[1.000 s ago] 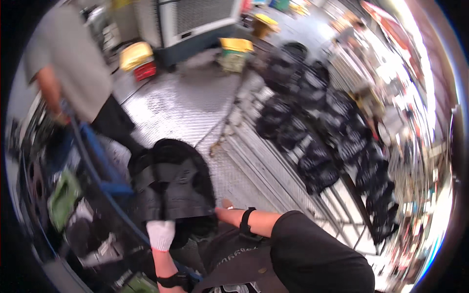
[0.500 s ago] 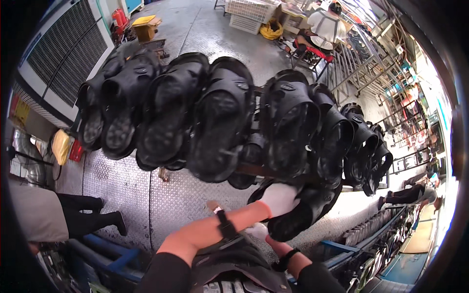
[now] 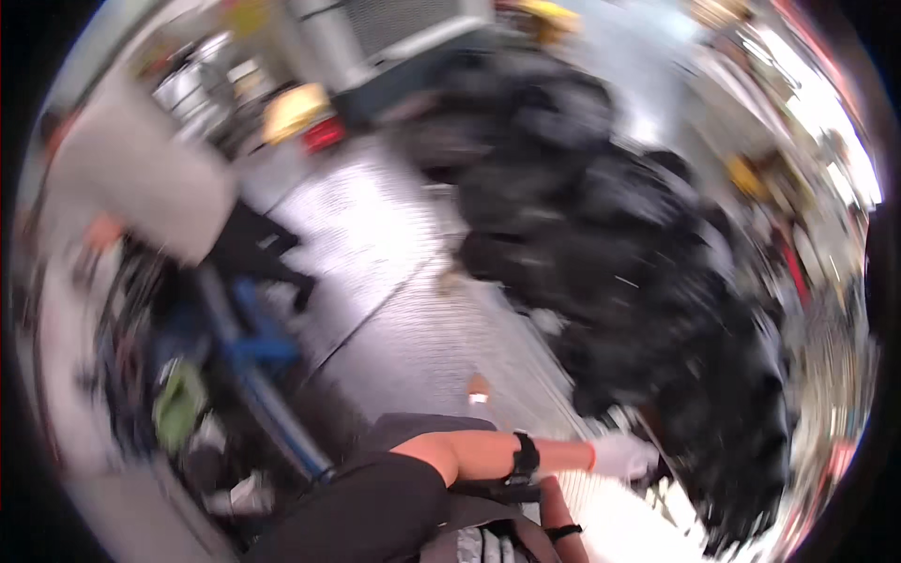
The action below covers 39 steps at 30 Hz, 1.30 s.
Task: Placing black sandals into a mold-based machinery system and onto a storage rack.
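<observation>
My left hand (image 3: 621, 457), in a white glove, reaches right to the lower edge of a rack of black slide sandals (image 3: 610, 206). Its fingers are smeared by motion beside a dark shape, so I cannot tell whether they grip it. A black band (image 3: 525, 456) circles the left wrist. Only part of my right forearm (image 3: 556, 509) shows, passing behind the left one; the right hand is hidden. The sandals blur into one dark mass from the upper middle down to the lower right.
On the left, a person in a grey top (image 3: 155, 178) stands by a blue metal frame (image 3: 258, 352). A yellow-and-red item (image 3: 298, 113) lies near a large grilled unit (image 3: 404, 28) at the top. Metal flooring (image 3: 375, 253) runs between the person and the rack.
My view has swung left, so the rack now sits to the right. My left hand appears farther right, and my right hand has gone behind the left forearm.
</observation>
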Tool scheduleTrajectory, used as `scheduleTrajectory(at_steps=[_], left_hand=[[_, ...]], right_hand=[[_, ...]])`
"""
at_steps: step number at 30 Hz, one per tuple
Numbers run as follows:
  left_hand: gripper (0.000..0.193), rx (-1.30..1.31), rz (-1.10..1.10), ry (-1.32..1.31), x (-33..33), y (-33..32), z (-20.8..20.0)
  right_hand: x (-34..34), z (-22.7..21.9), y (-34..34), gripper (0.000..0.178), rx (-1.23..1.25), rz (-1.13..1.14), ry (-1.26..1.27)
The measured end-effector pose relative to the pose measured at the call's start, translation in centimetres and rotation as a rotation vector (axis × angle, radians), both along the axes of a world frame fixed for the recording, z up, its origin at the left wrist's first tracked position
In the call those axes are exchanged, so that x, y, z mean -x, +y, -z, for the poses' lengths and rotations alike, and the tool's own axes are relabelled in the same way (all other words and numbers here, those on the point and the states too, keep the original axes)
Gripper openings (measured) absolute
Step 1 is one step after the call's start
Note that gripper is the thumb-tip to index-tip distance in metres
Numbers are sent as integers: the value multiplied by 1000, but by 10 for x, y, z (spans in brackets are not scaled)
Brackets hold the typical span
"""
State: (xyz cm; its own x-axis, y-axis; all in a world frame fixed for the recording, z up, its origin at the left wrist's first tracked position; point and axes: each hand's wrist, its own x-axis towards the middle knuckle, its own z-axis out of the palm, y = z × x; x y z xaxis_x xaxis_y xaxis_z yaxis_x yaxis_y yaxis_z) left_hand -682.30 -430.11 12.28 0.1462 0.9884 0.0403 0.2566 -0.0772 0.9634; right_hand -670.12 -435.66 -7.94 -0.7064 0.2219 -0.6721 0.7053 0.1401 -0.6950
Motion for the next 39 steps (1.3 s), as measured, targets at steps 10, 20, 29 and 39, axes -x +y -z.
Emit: scheduleTrajectory(at_steps=[10, 20, 29, 39], left_hand=[[41, 483, -1456, 76, 161, -396, 47], [26, 1485, -1596, 333, -77, -614, 150], [33, 1448, -2174, -392, -97, -627, 139], [44, -1838, -3539, -1280, 21, -772, 232]], right_hand=[[252, -35, -107, 48, 122, -619, 208], [335, -75, -408, 44, 184, -1425, 205], [300, -149, -633, 46, 299, -1594, 1059], [273, -134, -712, 79, -3, -2057, 1392]])
